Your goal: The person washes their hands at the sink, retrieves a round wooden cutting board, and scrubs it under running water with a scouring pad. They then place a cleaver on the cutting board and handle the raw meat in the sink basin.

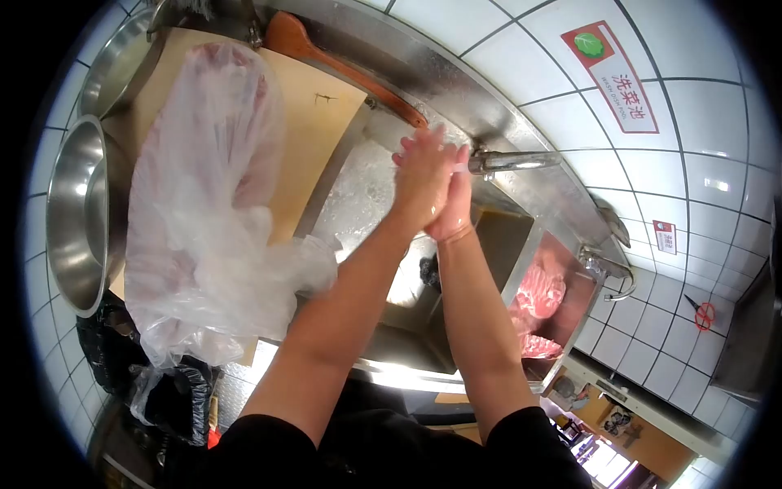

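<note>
Shiny metal tap (521,161), left hand (421,181) and right hand (459,204) pressed together beside it, cannot tell grip's opening or contents

I have one view to report: a head-worn camera, facing forward and steeply down. The black sleeves (529,448) enter at the bottom edge, close to the lens; the left hand (419,183) and right hand (457,196) lie farther out, near mid-frame. The field is wide, rounded, dark at the corners and canted, covering the sink (399,338) below and the tiled wall (702,114) beyond.
</note>
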`<act>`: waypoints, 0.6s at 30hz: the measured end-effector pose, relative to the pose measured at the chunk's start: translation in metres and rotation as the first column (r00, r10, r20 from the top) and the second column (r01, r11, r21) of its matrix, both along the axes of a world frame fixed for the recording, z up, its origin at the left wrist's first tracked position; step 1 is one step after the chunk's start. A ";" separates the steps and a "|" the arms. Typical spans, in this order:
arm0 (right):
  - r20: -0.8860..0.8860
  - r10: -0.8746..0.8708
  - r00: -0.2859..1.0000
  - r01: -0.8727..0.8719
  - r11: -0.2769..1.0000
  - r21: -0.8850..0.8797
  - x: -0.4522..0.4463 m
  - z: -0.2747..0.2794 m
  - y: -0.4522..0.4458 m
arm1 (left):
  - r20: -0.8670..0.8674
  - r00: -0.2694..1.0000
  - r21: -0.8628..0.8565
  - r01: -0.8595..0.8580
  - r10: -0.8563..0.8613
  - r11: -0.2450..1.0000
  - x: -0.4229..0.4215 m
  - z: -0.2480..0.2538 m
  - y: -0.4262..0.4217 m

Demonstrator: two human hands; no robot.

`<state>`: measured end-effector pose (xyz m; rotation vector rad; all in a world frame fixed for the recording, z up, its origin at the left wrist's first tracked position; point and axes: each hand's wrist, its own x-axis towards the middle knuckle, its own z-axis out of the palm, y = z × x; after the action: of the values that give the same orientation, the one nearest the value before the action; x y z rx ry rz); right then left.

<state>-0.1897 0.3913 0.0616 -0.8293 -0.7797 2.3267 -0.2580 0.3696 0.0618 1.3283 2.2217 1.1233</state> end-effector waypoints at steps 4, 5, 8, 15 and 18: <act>0.032 0.015 0.999 -0.011 0.992 -0.123 -0.007 0.035 -0.016 | 0.485 0.853 0.185 -0.316 0.193 0.931 -0.018 -0.004 0.000; 0.010 0.021 1.000 -0.020 0.994 -0.106 -0.007 0.035 -0.013 | 0.455 0.855 0.186 -0.366 0.250 0.912 -0.022 -0.006 -0.001; -0.205 0.045 0.978 -0.060 0.996 -0.065 -0.001 0.018 0.002 | 0.987 0.158 0.039 -0.407 0.028 0.912 -0.027 -0.010 -0.008; -0.496 -0.386 0.778 0.017 0.802 -0.597 -0.024 0.007 0.001 | 0.618 -0.614 0.304 -0.389 -0.491 0.870 -0.015 -0.030 -0.012; -0.583 -0.172 0.794 -0.190 0.841 -0.507 -0.027 -0.002 0.014 | 0.646 -0.553 0.311 -0.440 -0.527 0.842 -0.003 -0.024 -0.021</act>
<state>-0.2167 0.4054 0.0595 -0.2087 0.1852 2.6260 -0.2606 0.3484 0.0381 -0.1805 0.0564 1.7444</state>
